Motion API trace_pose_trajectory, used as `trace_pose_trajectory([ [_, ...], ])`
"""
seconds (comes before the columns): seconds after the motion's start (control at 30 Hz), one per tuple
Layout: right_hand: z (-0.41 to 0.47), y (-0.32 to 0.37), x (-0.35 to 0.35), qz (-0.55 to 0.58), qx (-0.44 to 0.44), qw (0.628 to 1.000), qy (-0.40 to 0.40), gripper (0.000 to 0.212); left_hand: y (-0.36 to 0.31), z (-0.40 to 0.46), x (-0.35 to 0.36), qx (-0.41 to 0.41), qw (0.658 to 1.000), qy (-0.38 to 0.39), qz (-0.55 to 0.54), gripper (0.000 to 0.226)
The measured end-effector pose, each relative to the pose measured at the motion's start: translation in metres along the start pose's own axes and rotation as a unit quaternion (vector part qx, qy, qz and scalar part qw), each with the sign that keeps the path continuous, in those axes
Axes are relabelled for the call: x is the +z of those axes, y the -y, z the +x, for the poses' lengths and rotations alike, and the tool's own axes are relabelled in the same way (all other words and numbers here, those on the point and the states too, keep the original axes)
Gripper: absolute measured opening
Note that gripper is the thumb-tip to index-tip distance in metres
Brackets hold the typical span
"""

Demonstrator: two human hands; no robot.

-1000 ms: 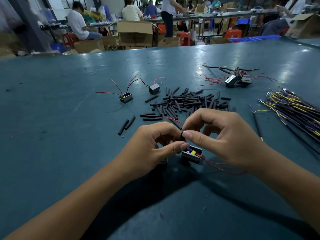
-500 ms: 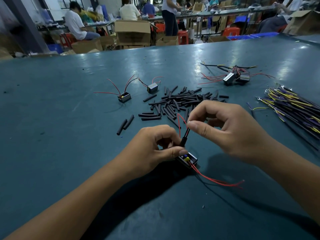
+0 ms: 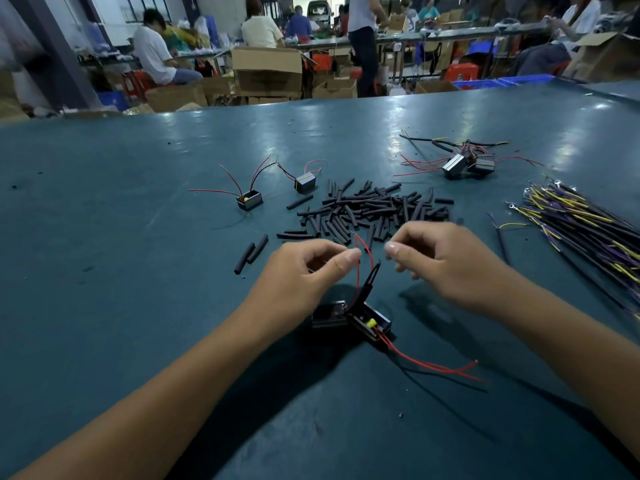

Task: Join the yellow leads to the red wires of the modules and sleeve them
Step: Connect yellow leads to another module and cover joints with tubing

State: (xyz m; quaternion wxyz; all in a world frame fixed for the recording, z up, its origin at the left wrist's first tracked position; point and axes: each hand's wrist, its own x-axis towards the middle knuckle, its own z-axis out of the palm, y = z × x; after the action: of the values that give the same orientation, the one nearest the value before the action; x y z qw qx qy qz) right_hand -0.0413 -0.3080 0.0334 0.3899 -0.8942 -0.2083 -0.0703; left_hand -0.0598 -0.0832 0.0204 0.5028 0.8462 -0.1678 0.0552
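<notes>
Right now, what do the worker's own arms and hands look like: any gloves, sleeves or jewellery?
Both are bare. The left hand and right hand wear no gloves, and no rings, watch or bands show. Both forearms are uncovered right down to the picture's edge, so no sleeves are visible. The nails look short and unpainted.
</notes>
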Motion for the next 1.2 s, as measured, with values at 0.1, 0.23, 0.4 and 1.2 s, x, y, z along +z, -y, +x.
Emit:
trace_pose_trajectory([
  [0.1, -0.002, 0.008, 0.013, 0.074, -0.038, 0.996, 0.011, 0.025, -0.009, 0.002, 0.003, 0.004, 1.0, 0.018, -0.016, 0.035],
  [0.23, -0.001, 0.008, 0.023, 0.074, -0.074, 0.994, -0.005, 0.01, -0.019, 0.009, 0.0, -0.03, 0.997, 0.013, -0.066, 0.027],
  [0.4, -0.003, 0.009, 0.023, 0.061, -0.07, 0.995, -0.047, 0.022, -0.021, 0.011, 0.009, -0.048, 0.994, -0.021, -0.1, 0.02],
  [1.2, 0.024, -0.073, -0.029, -0.273, 0.187, 0.942, -0.063, 0.021, -0.008, 0.001, 0.009, -0.054, 0.966, 0.066, -0.242, 0.034],
])
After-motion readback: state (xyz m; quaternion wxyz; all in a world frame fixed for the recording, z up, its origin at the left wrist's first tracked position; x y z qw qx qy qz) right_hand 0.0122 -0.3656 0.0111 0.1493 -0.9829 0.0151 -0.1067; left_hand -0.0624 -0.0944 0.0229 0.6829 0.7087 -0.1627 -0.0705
